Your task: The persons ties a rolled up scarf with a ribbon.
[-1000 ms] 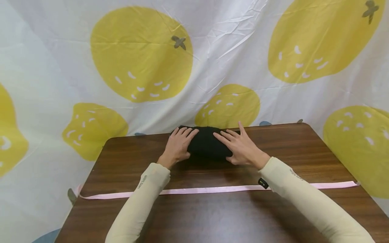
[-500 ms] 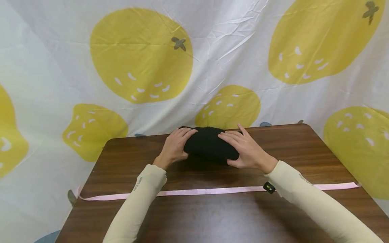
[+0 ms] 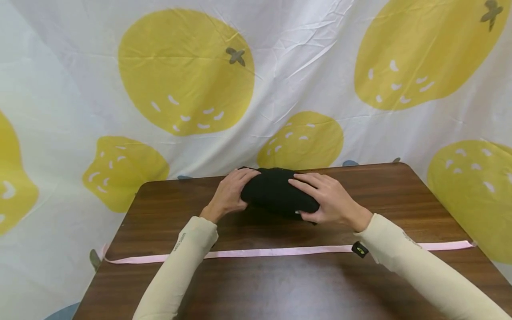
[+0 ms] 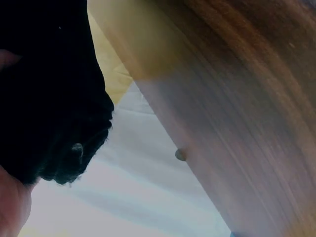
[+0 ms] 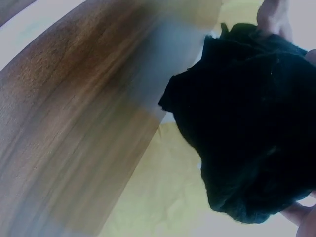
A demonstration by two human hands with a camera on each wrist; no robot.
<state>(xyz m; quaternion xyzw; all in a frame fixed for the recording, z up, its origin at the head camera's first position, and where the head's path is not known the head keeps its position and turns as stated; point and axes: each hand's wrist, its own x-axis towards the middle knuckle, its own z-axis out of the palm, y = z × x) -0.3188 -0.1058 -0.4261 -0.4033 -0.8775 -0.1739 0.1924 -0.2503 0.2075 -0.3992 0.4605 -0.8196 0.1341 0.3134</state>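
Note:
A black rolled-up cloth bundle (image 3: 276, 192) lies at the far middle of the brown table (image 3: 280, 284). My left hand (image 3: 230, 193) cups its left end, with the fingers curved over the top. My right hand (image 3: 326, 202) holds the right end, fingers over the top and thumb tucked beneath. The bundle sits slightly tilted between both hands. In the left wrist view the black cloth (image 4: 49, 89) fills the left side above the table edge. The right wrist view shows the black cloth (image 5: 247, 113) close up, beside the wood surface (image 5: 74, 123).
A long pink ribbon (image 3: 272, 252) lies straight across the table, nearer to me than the bundle, under both forearms. A white curtain with yellow fruit shapes (image 3: 184, 71) hangs right behind the table's far edge.
Both hands went from lying flat on top of the bundle to cupping its ends. The right hand slid right and its thumb went under. The bundle turned slightly.

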